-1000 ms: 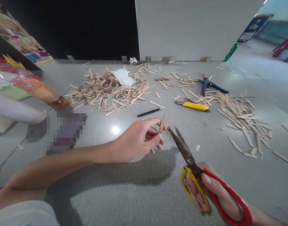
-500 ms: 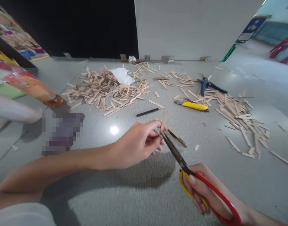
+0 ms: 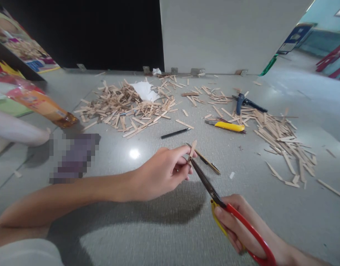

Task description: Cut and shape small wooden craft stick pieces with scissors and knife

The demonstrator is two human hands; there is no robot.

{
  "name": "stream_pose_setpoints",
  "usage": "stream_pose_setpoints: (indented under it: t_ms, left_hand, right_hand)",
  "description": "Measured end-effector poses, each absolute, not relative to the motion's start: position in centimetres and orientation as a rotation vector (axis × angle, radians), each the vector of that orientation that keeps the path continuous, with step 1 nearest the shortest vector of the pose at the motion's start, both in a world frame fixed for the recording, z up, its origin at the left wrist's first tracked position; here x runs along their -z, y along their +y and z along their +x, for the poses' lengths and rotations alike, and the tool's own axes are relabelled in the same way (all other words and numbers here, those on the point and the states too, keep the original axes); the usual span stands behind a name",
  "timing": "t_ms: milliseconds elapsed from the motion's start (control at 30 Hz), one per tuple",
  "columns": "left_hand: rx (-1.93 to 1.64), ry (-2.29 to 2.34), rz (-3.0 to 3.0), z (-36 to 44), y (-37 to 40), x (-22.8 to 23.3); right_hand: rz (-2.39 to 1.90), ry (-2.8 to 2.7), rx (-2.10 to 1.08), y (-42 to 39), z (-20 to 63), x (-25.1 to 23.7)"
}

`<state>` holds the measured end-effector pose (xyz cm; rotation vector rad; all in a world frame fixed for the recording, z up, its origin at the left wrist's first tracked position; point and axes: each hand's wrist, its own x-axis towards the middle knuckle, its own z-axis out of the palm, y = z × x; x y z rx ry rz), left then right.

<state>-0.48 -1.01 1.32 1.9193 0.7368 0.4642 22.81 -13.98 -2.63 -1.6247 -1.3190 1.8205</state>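
Observation:
My left hand pinches a short flat wooden stick between thumb and fingertips, its upper end sticking up. In my right hand is a pair of scissors with dark blades, one red handle and one yellow part. The blade tips meet the stick close to my left fingertips. Whether the blades have cut into the wood I cannot tell. Just behind the fingers a gold and black pen lies on the grey floor, and a black pen rests farther back.
Piles of wooden stick pieces lie at the left and right. A yellow utility knife and a dark blue tool lie between them. At the left are a bottle and another person's limb. A panel stands behind.
The scissors have shifted slightly left and their handles look closer together. My left hand has dropped a little, and the stick in it leans a bit more to the right.

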Motion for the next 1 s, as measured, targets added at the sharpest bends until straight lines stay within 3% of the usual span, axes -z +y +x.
stream_pose_setpoints:
  t_ms: [233,400,600,1000]
  left_hand:
    - [-0.416,0.723,2.259,-0.9,-0.4,-1.0]
    - [-0.383,0.74,2.339,-1.2,0.2,-0.8]
    - [-0.345,0.811,2.06,-0.7,0.7,-1.3]
    - [-0.358,0.755,1.644,-0.3,0.0,-2.0]
  right_hand:
    - [-1.654,-1.345,-1.845,-13.7,22.8,1.5]
    - [-1.388,-1.15,-2.02,-14.2,23.2,2.9]
    - [-1.159,-0.856,-2.098,-14.3,23.2,3.8]
    - [-1.401,-1.067,-1.975,-14.4,23.3,3.4]
